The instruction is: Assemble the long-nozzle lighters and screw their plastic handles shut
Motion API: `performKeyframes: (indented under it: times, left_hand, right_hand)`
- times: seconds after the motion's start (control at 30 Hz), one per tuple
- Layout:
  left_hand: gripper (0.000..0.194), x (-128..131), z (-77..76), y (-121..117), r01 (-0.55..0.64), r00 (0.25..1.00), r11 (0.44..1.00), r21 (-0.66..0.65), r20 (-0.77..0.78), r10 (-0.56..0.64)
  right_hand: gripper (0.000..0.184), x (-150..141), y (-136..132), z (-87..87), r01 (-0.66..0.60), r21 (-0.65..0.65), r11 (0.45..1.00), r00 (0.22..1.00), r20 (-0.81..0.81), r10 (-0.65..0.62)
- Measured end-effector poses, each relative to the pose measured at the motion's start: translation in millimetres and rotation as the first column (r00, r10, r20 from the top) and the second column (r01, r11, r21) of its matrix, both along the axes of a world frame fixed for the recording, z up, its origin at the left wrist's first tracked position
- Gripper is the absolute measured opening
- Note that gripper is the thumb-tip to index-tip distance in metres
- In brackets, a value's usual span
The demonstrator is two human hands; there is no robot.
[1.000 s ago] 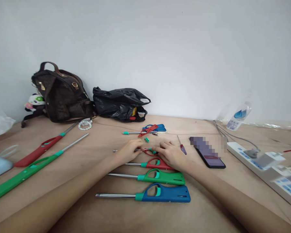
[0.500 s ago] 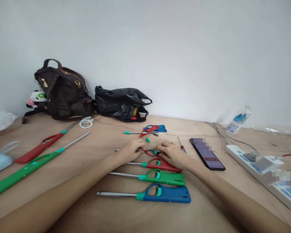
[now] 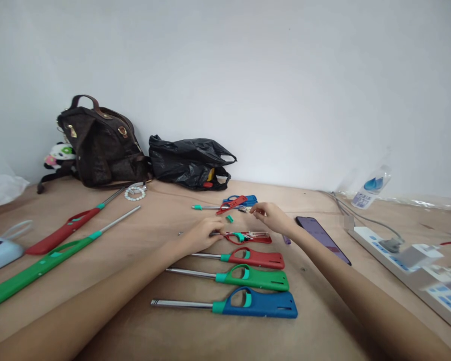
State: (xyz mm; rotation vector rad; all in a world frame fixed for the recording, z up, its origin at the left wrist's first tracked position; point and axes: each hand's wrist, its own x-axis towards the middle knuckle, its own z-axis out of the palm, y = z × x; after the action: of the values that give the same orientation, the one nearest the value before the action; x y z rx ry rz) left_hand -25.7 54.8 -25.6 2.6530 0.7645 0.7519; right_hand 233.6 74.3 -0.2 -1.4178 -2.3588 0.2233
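My left hand (image 3: 205, 234) is closed on the metal tube of an opened red gas lighter (image 3: 261, 239), whose inner parts lie exposed in its half-shell. My right hand (image 3: 272, 219) is raised beyond that lighter, fingers loosely curled and apart, with nothing visible in them. Close to its fingertips are small loose parts (image 3: 243, 210), a red casing half (image 3: 233, 204) and blue casing pieces (image 3: 251, 200). A small green piece (image 3: 230, 219) rests between my hands. Nearer to me lie whole red (image 3: 263, 258), green (image 3: 266, 278) and blue (image 3: 266, 303) lighters in a row.
Left are a long red lighter (image 3: 60, 231), a long green lighter (image 3: 56, 256) and a bead bracelet (image 3: 135, 192). A backpack (image 3: 105, 150) and black plastic bag (image 3: 184, 163) stand behind. Right are a phone (image 3: 321, 238), power strip (image 3: 374, 253) and bottle (image 3: 372, 188).
My right hand has left the opened lighter and moved away from me toward the loose parts, uncovering the lighter's inside. My left hand stays on the tube.
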Motion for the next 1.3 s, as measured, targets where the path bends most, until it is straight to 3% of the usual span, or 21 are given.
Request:
performKeyframes:
  times: [0.1, 0.27, 0.43, 0.63, 0.8, 0.97, 1.07, 1.13, 1.3]
  left_hand:
    - [0.013, 0, -1.0, 1, -0.001, 1.000, 1.000, -0.001, 0.007, 0.001]
    - [0.014, 0, -1.7, 2, -0.002, 1.000, 1.000, -0.011, -0.009, 0.002]
    - [0.014, -1, -1.6, 2, -0.012, 1.000, 1.000, -0.004, -0.018, 0.011]
    - [0.012, 0, -3.8, 2, -0.019, 1.000, 1.000, 0.000, -0.004, 0.019]
    - [0.014, -1, -6.9, 4, -0.026, 0.999, 0.999, 0.039, -0.018, 0.026]
    - [0.011, -2, -5.7, 3, -0.049, 0.997, 0.998, 0.048, -0.058, 0.051]
    - [0.008, -1, -4.8, 4, -0.037, 0.998, 0.998, 0.053, -0.045, 0.040]
    - [0.010, -1, -4.5, 6, -0.054, 0.997, 0.997, 0.060, -0.050, 0.057]
    - [0.015, -1, -3.1, 5, -0.079, 0.994, 0.996, 0.037, -0.070, 0.082]
  right_hand:
    - [0.024, -9, 13, -2.3, 0.030, 0.090, 0.995, 0.990, 0.137, -0.043]
    - [0.033, -35, 30, -11.3, 0.030, 0.173, 0.984, 0.973, 0.222, -0.069]
    - [0.027, -54, 43, -24.7, 0.014, 0.261, 0.965, 0.954, 0.284, -0.091]
    - [0.021, -58, 54, -29.9, -0.066, 0.352, 0.934, 0.946, 0.321, -0.054]
    - [0.019, -53, 53, -23.8, -0.128, 0.422, 0.898, 0.958, 0.287, 0.002]
    - [0.027, -40, 41, -7.4, -0.001, 0.498, 0.867, 0.996, 0.077, -0.043]
    - [0.022, -27, 19, 2.2, 0.082, 0.419, 0.904, 0.953, -0.299, 0.053]
    - [0.020, -16, 0, 5.9, 0.064, 0.294, 0.954, 0.900, -0.429, 0.072]
    - [0.023, 0, -40, 2.8, 0.062, 0.017, 0.998, 0.880, -0.473, -0.046]
